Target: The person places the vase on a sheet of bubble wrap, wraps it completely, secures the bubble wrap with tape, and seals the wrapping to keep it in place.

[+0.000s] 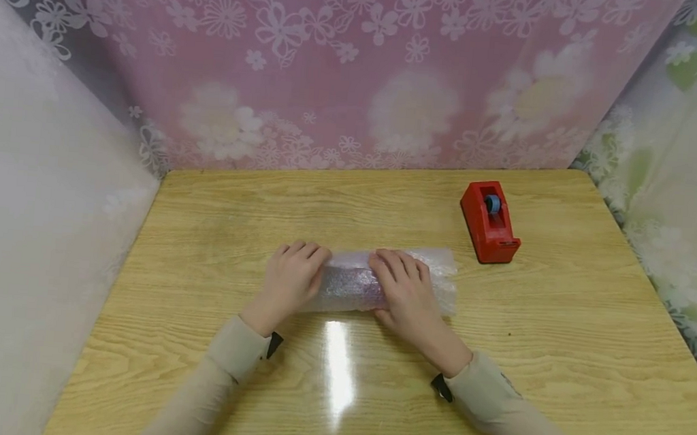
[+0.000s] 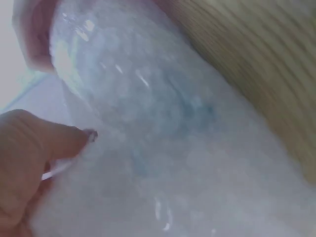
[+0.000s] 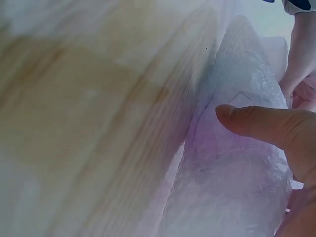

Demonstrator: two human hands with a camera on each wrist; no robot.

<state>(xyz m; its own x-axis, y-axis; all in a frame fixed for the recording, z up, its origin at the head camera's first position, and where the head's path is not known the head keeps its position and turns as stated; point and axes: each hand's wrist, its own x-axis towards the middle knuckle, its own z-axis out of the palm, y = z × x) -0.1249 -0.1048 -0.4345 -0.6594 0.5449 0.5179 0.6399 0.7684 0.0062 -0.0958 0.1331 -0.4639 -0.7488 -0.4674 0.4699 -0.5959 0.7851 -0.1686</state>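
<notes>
A roll of clear bubble wrap [image 1: 348,287] lies crosswise on the wooden table, with a purplish tint at its middle and loose, flattened wrap at its right end. My left hand [image 1: 291,278] grips the left end, fingers over the top. Toward the right part, my right hand [image 1: 407,292] holds the roll with its fingers curled over the far side. The right thumb [image 3: 252,118] presses on the near side in the right wrist view. In the left wrist view, the left thumb [image 2: 54,140] lies against the wrap, where a bluish patch shows through. What is inside is hidden.
A red tape dispenser [image 1: 488,225] with a small blue tape roll stands at the back right of the table [image 1: 557,370]. Pink floral cloth [image 1: 346,94] hangs behind the far edge, and pale cloth borders both sides.
</notes>
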